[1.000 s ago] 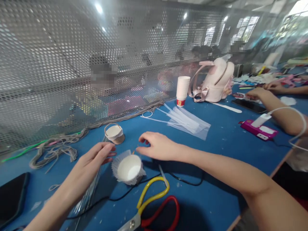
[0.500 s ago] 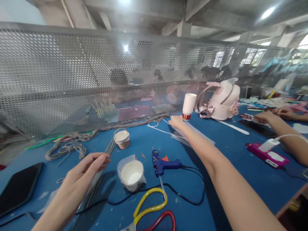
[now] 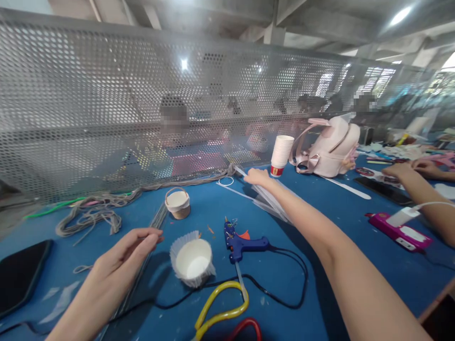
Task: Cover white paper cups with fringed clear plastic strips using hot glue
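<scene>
My right hand (image 3: 256, 177) reaches to the far side of the blue table, its fingers closed on the end of a translucent glue stick (image 3: 240, 170). More translucent sticks (image 3: 272, 203) lie beneath that wrist. My left hand (image 3: 130, 258) hovers at the left, fingers loosely bent and holding nothing. Right of it sits a white paper cup with a frilled wrap (image 3: 194, 260). Behind the cup is a small handled basket (image 3: 178, 204), brown below and white above. A blue glue gun (image 3: 243, 242) lies on its side, with a translucent stick in its rear.
Yellow-and-red-handled scissors (image 3: 222, 310) lie in front. Grey cord (image 3: 88, 215) and a dark phone (image 3: 24, 274) are left. Stacked paper cups (image 3: 282, 154) and a pink backpack (image 3: 329, 147) stand behind; a magenta power strip (image 3: 400, 229) and another person's hands (image 3: 401, 170) are right. Perforated metal (image 3: 117, 109) borders the table.
My right hand has moved slightly left, and a translucent stick now sticks out past its fingers. My left hand stays about where it was. The view has shifted a little.
</scene>
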### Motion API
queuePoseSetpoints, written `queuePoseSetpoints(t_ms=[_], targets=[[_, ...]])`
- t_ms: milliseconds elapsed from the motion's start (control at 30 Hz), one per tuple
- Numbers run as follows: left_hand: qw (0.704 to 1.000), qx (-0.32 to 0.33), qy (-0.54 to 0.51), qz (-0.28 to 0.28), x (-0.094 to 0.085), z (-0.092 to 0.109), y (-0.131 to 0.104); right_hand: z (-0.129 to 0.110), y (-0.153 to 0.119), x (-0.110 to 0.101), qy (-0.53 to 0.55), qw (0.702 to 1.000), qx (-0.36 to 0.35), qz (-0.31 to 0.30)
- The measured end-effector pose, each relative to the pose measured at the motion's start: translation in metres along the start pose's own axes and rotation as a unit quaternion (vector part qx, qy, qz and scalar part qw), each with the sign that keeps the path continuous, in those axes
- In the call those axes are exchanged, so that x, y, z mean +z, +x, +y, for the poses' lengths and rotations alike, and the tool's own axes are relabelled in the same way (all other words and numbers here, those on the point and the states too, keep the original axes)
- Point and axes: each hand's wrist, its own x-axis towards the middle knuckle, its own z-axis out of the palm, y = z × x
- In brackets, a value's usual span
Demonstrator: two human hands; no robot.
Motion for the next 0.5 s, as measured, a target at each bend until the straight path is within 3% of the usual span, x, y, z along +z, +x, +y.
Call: queuePoseSetpoints(t_ms=[267,367,500], targets=[[0.999,0.004,0.02,0.026,0.004,-0.001,0.002,0.005,-0.003,-0.032,0.082,0.996,-0.02,-0.034],[0.999,0.002,0.025,0.022,0.003,0.003,0.001,0.004,-0.011,-0.03,0.064,0.997,-0.026,-0.043],[0.999,0.004,0.022,0.023,0.003,0.007,-0.002,0.002,-0.029,-0.008,-0.003,0.997,-0.047,-0.069]])
